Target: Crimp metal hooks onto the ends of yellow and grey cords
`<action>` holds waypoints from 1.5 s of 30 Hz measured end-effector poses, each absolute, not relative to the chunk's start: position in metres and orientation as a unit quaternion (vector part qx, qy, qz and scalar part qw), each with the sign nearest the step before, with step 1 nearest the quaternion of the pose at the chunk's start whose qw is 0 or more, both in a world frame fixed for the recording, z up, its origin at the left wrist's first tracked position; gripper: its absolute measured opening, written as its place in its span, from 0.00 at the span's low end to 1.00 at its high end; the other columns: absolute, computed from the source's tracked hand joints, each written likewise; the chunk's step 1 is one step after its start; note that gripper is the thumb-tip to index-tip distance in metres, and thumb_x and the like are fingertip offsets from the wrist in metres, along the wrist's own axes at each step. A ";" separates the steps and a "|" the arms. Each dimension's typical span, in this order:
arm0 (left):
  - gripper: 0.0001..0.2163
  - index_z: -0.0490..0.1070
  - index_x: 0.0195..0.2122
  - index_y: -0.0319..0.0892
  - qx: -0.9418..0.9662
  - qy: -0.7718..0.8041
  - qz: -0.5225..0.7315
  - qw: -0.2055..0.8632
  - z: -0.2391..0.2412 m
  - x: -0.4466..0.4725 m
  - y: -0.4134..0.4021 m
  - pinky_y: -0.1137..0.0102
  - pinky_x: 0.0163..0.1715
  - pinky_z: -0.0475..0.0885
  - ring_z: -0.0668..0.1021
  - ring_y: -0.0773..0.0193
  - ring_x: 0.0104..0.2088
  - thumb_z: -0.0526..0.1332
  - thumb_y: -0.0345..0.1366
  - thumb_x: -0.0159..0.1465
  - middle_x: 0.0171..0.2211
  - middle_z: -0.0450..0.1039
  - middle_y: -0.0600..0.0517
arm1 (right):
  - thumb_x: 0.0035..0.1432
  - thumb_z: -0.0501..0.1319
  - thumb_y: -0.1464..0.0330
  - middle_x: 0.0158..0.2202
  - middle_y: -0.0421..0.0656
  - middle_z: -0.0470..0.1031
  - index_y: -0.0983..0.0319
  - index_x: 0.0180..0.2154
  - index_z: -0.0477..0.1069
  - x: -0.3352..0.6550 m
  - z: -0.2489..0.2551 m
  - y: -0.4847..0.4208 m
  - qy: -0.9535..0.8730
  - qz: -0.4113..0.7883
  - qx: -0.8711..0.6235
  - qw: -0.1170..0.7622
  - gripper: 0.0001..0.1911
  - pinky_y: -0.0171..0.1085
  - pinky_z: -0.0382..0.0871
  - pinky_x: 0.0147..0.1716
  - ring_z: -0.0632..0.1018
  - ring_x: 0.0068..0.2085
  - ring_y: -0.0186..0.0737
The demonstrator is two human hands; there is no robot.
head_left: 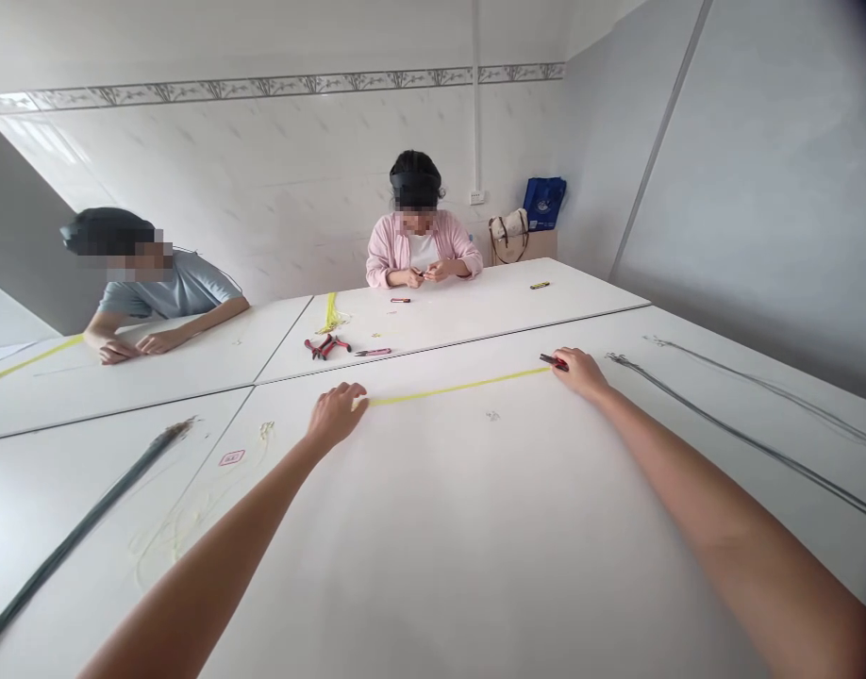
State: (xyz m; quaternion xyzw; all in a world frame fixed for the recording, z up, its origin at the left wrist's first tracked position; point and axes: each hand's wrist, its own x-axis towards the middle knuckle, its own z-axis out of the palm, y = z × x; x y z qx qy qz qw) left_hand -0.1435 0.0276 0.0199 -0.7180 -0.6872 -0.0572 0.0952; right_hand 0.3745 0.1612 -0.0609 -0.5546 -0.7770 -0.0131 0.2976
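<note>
The right hand (580,370) is closed around a small hand tool with red grips and a dark metal nose (555,361); whether its jaws bite anything cannot be told. The left hand (336,412), fingers curled, seems to pinch the near-straight, thin, flat yellow strip (461,386), which lies between the hands on the smooth white tabletop (440,528), its right end meeting the tool hand.

Just on the wearer's side of the strip lies a small cluster of silvery bits (492,415). Beyond the strip's left end are red-and-black-handled pliers (326,347) and a slim pink-handled tool (373,353). Left of the strip lies a thick grey-green bundle of wires (93,514); right of it, a thinner dark bundle of wires (730,429). Well beyond it, a co-worker in a pink shirt (387,245) works with both hands.

The step in hand looks like drawing the strip straight; the next move seems to call for even tension and a firm left pinch.
</note>
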 end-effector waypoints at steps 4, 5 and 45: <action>0.16 0.73 0.52 0.46 -0.758 -0.636 -0.094 0.113 0.004 -0.099 0.045 0.48 0.68 0.55 0.74 0.48 0.58 0.58 0.47 0.68 0.54 0.77 0.43 | 0.55 0.60 0.70 0.35 0.44 0.78 0.57 0.29 0.70 0.374 -0.059 0.160 -0.778 -0.017 -0.553 0.296 0.03 0.39 0.62 0.35 0.75 0.38 0.46; 0.16 0.73 0.53 0.46 -0.766 -0.624 -0.100 0.118 0.002 -0.088 0.050 0.46 0.69 0.51 0.73 0.48 0.60 0.59 0.46 0.67 0.55 0.76 0.43 | 0.56 0.59 0.70 0.35 0.44 0.78 0.57 0.29 0.70 0.374 -0.059 0.159 -0.779 -0.018 -0.553 0.296 0.03 0.39 0.62 0.35 0.75 0.38 0.46; 0.21 0.72 0.58 0.47 -0.788 -0.607 -0.097 0.018 0.010 -0.090 0.079 0.57 0.65 0.60 0.76 0.53 0.58 0.62 0.46 0.66 0.59 0.75 0.47 | 0.56 0.59 0.70 0.36 0.46 0.78 0.58 0.30 0.69 0.380 -0.067 0.168 -0.783 -0.029 -0.545 0.298 0.03 0.40 0.63 0.36 0.75 0.39 0.49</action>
